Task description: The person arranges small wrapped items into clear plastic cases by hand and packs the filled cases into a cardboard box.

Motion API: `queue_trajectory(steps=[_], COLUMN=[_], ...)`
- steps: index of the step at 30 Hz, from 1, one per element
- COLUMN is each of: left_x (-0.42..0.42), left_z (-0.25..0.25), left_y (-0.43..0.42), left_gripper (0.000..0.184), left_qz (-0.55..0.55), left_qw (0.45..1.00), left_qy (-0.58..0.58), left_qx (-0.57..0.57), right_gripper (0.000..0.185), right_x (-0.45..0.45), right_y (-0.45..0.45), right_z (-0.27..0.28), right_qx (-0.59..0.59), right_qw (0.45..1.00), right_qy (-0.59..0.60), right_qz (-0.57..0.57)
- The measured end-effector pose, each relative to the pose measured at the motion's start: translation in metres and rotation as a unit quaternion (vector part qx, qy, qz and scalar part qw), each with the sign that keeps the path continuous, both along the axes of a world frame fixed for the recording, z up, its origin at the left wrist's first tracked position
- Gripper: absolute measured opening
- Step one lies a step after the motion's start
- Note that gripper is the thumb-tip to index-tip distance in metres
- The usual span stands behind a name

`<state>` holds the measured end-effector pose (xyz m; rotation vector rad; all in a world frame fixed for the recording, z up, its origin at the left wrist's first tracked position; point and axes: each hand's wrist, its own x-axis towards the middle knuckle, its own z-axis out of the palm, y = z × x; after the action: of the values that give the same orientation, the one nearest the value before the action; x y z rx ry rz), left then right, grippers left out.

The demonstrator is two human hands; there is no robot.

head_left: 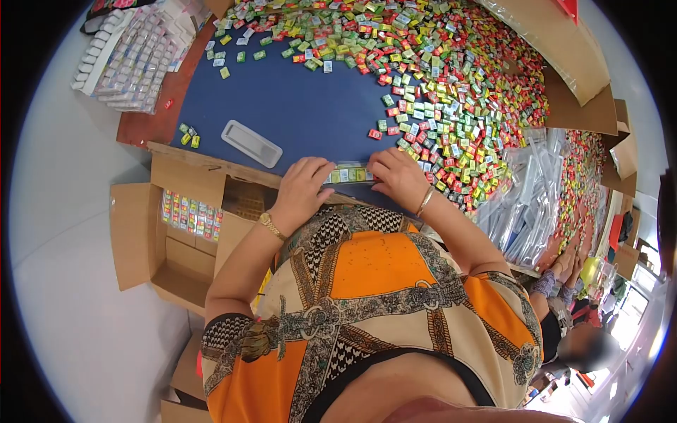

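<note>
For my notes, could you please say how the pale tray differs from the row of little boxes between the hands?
The tray is pale; the row multicoloured. The tray slants in view; the row runs nearly straight across. The tray lies untouched; the row sits between the left hand and right hand. Both are long and narrow.

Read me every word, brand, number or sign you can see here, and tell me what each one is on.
No text can be read with certainty.
Loose small packets: printed faces, too small to read.
Filled strip between the hands: printed pieces, too small.
Packs in the open carton: marked, too small.
Watch on the left wrist: dial marks too small.
</note>
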<state>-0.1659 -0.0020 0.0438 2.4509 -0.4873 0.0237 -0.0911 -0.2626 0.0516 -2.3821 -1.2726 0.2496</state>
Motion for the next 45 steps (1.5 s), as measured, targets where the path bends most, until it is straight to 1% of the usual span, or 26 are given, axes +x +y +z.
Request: queue_trajectory(steps=[3, 4, 6, 7, 8, 9, 10, 11, 13, 14, 16, 18, 21, 22, 23, 25, 26, 29, 30, 33, 34, 37, 38, 41, 42, 45], left_x=[-0.002, -0.004, -0.009, -0.008, -0.004, 0.0, 0.005, 0.012, 0.026, 0.031, 0.041, 0.048, 0.054, 0.055, 0.057, 0.064, 0.066, 0.071, 0.072, 0.075, 0.076, 0.075, 0.075, 0.073, 0.072, 0.073], left_z=[0.003, -0.001, -0.007, -0.008, -0.01, -0.011, -0.015, -0.019, -0.029, -0.036, -0.055, -0.062, -0.075, -0.073, -0.07, -0.062, -0.059, -0.054, -0.053, -0.051, -0.05, -0.045, -0.044, -0.044, -0.043, -0.043], left_y=[0.009, 0.017, 0.037, 0.048, 0.061, 0.072, 0.082, 0.092, 0.108, 0.113, 0.115, 0.11, 0.092, 0.085, 0.079, 0.071, 0.068, 0.062, 0.06, 0.054, 0.053, 0.05, 0.049, 0.048, 0.048, 0.045], left_gripper=[0.043, 0.041, 0.036, 0.036, 0.036, 0.037, 0.037, 0.039, 0.043, 0.043, 0.044, 0.045, 0.036, 0.036, 0.033, 0.029, 0.029, 0.032, 0.032, 0.036, 0.036, 0.037, 0.037, 0.037, 0.037, 0.037], left_qz=[0.017, 0.091, 0.235, 0.237, 0.335, 0.429, 0.43, 0.447, 0.479, 0.481, 0.476, 0.473, 0.475, 0.477, 0.482, 0.471, 0.47, 0.455, 0.455, 0.45, 0.448, 0.448, 0.445, 0.452, 0.452, 0.453], left_qw=[0.999, 0.995, 0.969, 0.969, 0.941, 0.902, 0.901, 0.893, 0.873, 0.872, 0.872, 0.871, 0.854, 0.852, 0.819, 0.725, 0.724, 0.733, 0.733, 0.684, 0.686, 0.669, 0.672, 0.674, 0.675, 0.678], left_qy=[-0.03, -0.044, -0.071, -0.074, -0.028, 0.018, 0.016, 0.041, 0.089, 0.086, 0.111, 0.122, 0.154, 0.156, 0.177, 0.211, 0.211, 0.223, 0.221, 0.227, 0.228, 0.235, 0.236, 0.23, 0.231, 0.232], left_qx=[-0.002, 0.0, 0.005, 0.008, -0.019, -0.047, -0.044, -0.033, -0.015, -0.014, -0.033, -0.045, -0.145, -0.15, -0.256, -0.456, -0.458, -0.454, -0.454, -0.528, -0.526, -0.544, -0.542, -0.537, -0.535, -0.531], right_gripper=[0.038, 0.036, 0.033, 0.033, 0.031, 0.029, 0.028, 0.027, 0.028, 0.028, 0.028, 0.028, 0.024, 0.024, 0.023, 0.021, 0.021, 0.016, 0.016, 0.016, 0.016, 0.016, 0.016, 0.017, 0.017, 0.014], right_x=[0.005, 0.009, 0.017, 0.022, 0.026, 0.028, 0.03, 0.03, 0.024, 0.023, 0.024, 0.03, 0.041, 0.045, 0.052, 0.066, 0.072, 0.084, 0.087, 0.091, 0.092, 0.094, 0.094, 0.091, 0.088, 0.082], right_y=[0.01, 0.017, 0.036, 0.052, 0.078, 0.104, 0.13, 0.154, 0.194, 0.205, 0.22, 0.225, 0.213, 0.207, 0.201, 0.19, 0.185, 0.173, 0.171, 0.165, 0.164, 0.162, 0.16, 0.162, 0.163, 0.164], right_z=[0.005, 0.004, 0.002, 0.002, 0.003, 0.002, -0.002, -0.007, -0.011, -0.015, -0.025, -0.031, -0.04, -0.036, -0.031, -0.021, -0.024, -0.044, -0.049, -0.065, -0.071, -0.075, -0.076, -0.069, -0.061, -0.042], right_qx=[0.021, 0.052, 0.111, 0.115, 0.082, 0.049, 0.037, 0.026, -0.021, -0.019, -0.053, -0.071, -0.044, -0.049, -0.058, -0.074, -0.076, 0.016, 0.017, 0.086, 0.089, 0.167, 0.17, 0.108, 0.11, 0.013], right_qw=[1.0, 0.998, 0.992, 0.992, 0.993, 0.991, 0.993, 0.995, 0.994, 0.994, 0.995, 0.994, 0.993, 0.993, 0.989, 0.976, 0.976, 0.956, 0.957, 0.906, 0.906, 0.844, 0.844, 0.893, 0.892, 0.964], right_qy=[-0.009, 0.001, 0.022, 0.021, 0.063, 0.106, 0.103, 0.1, 0.107, 0.105, 0.085, 0.074, 0.09, 0.089, 0.125, 0.195, 0.194, 0.288, 0.287, 0.409, 0.409, 0.507, 0.506, 0.43, 0.43, 0.256], right_qz=[-0.005, -0.018, -0.046, -0.043, -0.053, -0.062, -0.036, -0.009, -0.004, -0.001, -0.017, -0.024, -0.062, -0.059, -0.06, -0.065, -0.066, -0.046, -0.045, -0.062, -0.063, -0.055, -0.058, -0.079, -0.08, -0.073])
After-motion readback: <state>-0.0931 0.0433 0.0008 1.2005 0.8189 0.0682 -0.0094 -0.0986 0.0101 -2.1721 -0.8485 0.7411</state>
